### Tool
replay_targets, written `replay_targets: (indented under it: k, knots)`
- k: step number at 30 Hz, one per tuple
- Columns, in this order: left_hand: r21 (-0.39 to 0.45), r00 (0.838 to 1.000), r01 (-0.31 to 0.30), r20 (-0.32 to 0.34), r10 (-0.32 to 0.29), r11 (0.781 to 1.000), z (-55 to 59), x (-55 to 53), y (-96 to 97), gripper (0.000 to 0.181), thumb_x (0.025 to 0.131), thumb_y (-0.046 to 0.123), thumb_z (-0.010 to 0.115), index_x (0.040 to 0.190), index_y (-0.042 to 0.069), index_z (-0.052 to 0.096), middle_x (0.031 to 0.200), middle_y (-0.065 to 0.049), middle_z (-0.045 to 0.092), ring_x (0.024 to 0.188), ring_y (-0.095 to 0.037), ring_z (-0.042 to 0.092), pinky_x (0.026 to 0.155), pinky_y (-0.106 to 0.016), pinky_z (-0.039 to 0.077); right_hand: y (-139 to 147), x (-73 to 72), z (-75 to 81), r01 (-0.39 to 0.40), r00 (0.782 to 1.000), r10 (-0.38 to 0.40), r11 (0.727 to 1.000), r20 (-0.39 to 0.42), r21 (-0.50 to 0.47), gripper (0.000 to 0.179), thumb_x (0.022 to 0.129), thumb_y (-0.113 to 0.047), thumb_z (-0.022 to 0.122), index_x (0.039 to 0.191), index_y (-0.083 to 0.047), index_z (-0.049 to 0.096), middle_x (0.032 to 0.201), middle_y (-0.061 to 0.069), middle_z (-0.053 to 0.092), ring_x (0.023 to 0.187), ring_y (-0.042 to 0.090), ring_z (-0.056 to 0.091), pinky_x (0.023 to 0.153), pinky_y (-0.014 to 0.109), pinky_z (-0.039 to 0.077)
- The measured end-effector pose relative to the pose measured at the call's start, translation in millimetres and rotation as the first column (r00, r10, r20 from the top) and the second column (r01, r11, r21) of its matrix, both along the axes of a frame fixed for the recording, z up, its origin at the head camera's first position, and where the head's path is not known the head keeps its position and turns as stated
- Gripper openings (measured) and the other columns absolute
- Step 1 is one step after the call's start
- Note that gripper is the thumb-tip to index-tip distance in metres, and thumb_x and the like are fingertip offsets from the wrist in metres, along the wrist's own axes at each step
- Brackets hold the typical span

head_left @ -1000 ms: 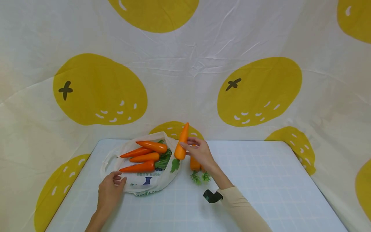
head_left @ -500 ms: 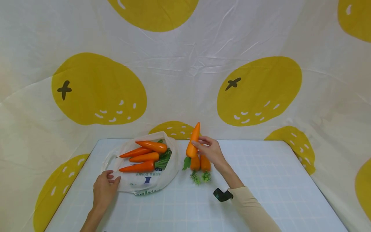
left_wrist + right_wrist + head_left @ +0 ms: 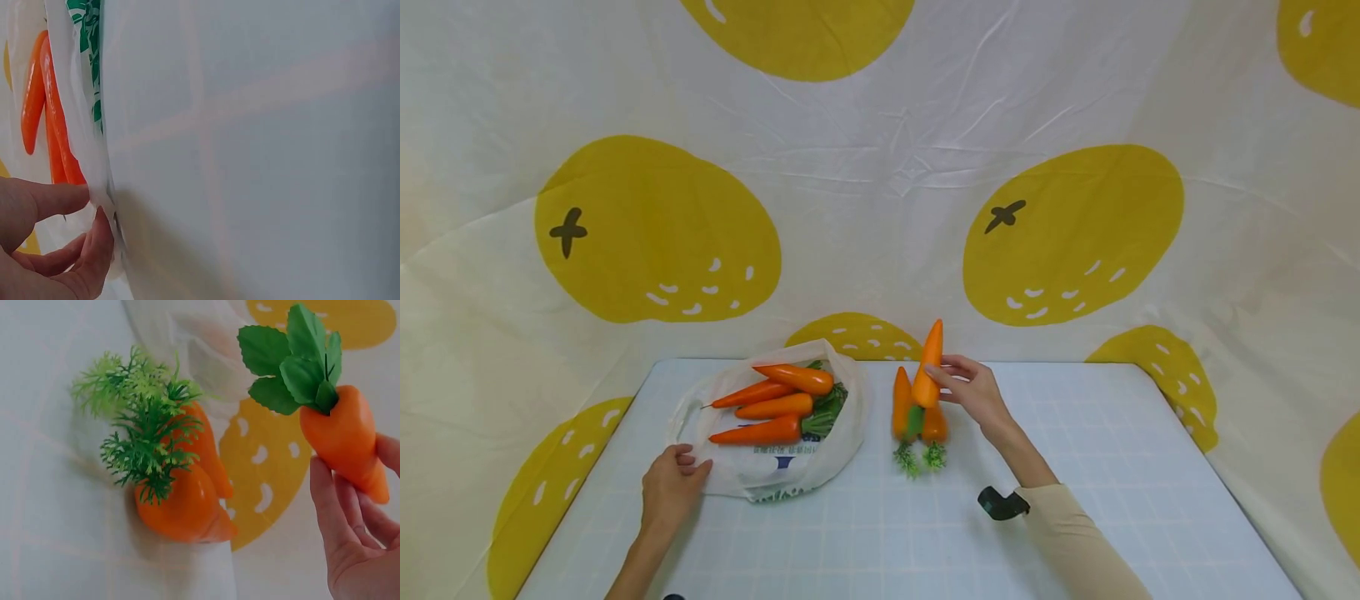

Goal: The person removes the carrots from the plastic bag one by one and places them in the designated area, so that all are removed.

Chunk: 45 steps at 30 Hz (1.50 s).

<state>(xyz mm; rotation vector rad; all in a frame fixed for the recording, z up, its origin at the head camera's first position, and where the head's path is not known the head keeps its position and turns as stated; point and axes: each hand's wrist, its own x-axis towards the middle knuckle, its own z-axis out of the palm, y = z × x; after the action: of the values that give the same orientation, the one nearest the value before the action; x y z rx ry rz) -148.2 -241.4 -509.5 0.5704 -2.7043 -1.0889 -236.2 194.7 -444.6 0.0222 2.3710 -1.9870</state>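
My right hand (image 3: 976, 393) pinches an orange carrot (image 3: 931, 362) between thumb and fingers, tip upward and raised above the table. Its broad green leaves (image 3: 306, 362) show at the lower end in the right wrist view. Below it, two carrots with feathery green tops lie side by side: one carrot (image 3: 902, 404) on the left and another carrot (image 3: 935, 427) partly behind the held one. At the left, a white plastic bag (image 3: 730, 482) holds several carrots (image 3: 775, 407). My left hand (image 3: 672, 490) pinches the bag's near-left edge, as the left wrist view shows.
The table (image 3: 1112, 475) has a pale blue checked cover. A white cloth (image 3: 865, 225) printed with yellow fruit hangs right behind it. The bag's loop handle (image 3: 683, 412) lies at its left side. A dark wrist camera (image 3: 1002, 503) sits beneath my right wrist.
My right hand has carried the carrot rightward from beside the bag to over the two carrots on the table. The left hand has shifted slightly left, staying at the bag's edge.
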Motion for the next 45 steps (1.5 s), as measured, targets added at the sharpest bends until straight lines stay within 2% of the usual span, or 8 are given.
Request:
replay_targets:
  k: [6,14,23,27,35,42,45]
  knots:
    - [-0.002,1.0,0.01,-0.014,-0.01,1.0,-2.0,1.4,-2.4,0.04,0.092,0.006,0.073,0.121,-0.016,0.055,0.105,-0.033,0.063,0.091,-0.043,0.065,0.084,-0.056,0.055,15,0.2,-8.2,0.026,1.0,-0.026,0.999,0.001,0.039,0.055,0.097,-0.038,0.072,0.138,-0.002,0.061,0.126,0.019,0.065,0.098,0.021,0.07,0.083,0.03,0.06]
    - [0.007,0.999,-0.032,0.007,0.032,0.999,-3.8,1.8,0.5,0.039,0.091,0.003,0.074,0.12,-0.014,0.056,0.104,-0.031,0.063,0.09,-0.041,0.064,0.082,-0.053,0.057,34,0.5,-21.2,0.072,0.996,-0.076,0.992,0.039,0.101,0.061,0.094,-0.047,0.073,0.138,-0.006,0.063,0.129,0.017,0.066,0.101,0.022,0.068,0.083,0.027,0.06]
    - [0.016,0.999,-0.032,0.007,0.032,0.999,-4.6,2.8,3.1,0.037,0.091,0.001,0.073,0.12,-0.014,0.057,0.106,-0.031,0.063,0.091,-0.04,0.064,0.083,-0.052,0.058,49,-0.8,-38.3,0.068,0.992,-0.086,0.981,0.094,0.18,0.07,0.093,-0.053,0.071,0.14,-0.003,0.06,0.13,0.018,0.064,0.1,0.022,0.066,0.083,0.026,0.059]
    - [0.016,1.0,-0.017,-0.004,0.017,1.0,-4.8,3.9,3.0,0.036,0.092,0.001,0.072,0.121,-0.013,0.057,0.107,-0.031,0.063,0.091,-0.04,0.064,0.084,-0.053,0.058,53,-1.8,-47.1,0.063,0.989,-0.089,0.974,0.115,0.217,0.07,0.094,-0.054,0.07,0.14,-0.002,0.061,0.127,0.017,0.066,0.097,0.021,0.065,0.083,0.026,0.059]
    - [0.016,1.0,0.005,-0.004,-0.005,1.0,-5.8,2.7,2.0,0.036,0.093,0.003,0.072,0.122,-0.013,0.057,0.106,-0.031,0.063,0.091,-0.04,0.063,0.083,-0.052,0.058,59,-5.2,-63.5,0.057,0.988,-0.094,0.957,0.119,0.284,0.061,0.095,-0.044,0.073,0.135,0.001,0.064,0.117,0.016,0.069,0.088,0.018,0.062,0.074,0.023,0.055]
    - [0.019,1.0,0.003,0.014,-0.003,1.0,-4.9,1.2,2.0,0.037,0.093,0.003,0.072,0.123,-0.013,0.056,0.107,-0.031,0.062,0.093,-0.04,0.063,0.085,-0.053,0.058,54,-6.1,-67.6,0.038,0.99,-0.075,0.955,0.116,0.295,0.058,0.094,-0.042,0.075,0.129,0.003,0.067,0.104,0.011,0.071,0.078,0.016,0.062,0.068,0.024,0.057]
    - [0.014,1.0,-0.003,0.012,0.003,1.0,-4.4,1.3,2.4,0.036,0.093,0.002,0.072,0.122,-0.013,0.056,0.107,-0.031,0.062,0.093,-0.041,0.063,0.085,-0.053,0.058,51,-6.5,-67.8,0.016,0.991,-0.054,0.952,0.119,0.304,0.059,0.094,-0.042,0.075,0.128,0.005,0.066,0.104,0.012,0.072,0.076,0.016,0.064,0.068,0.027,0.059]
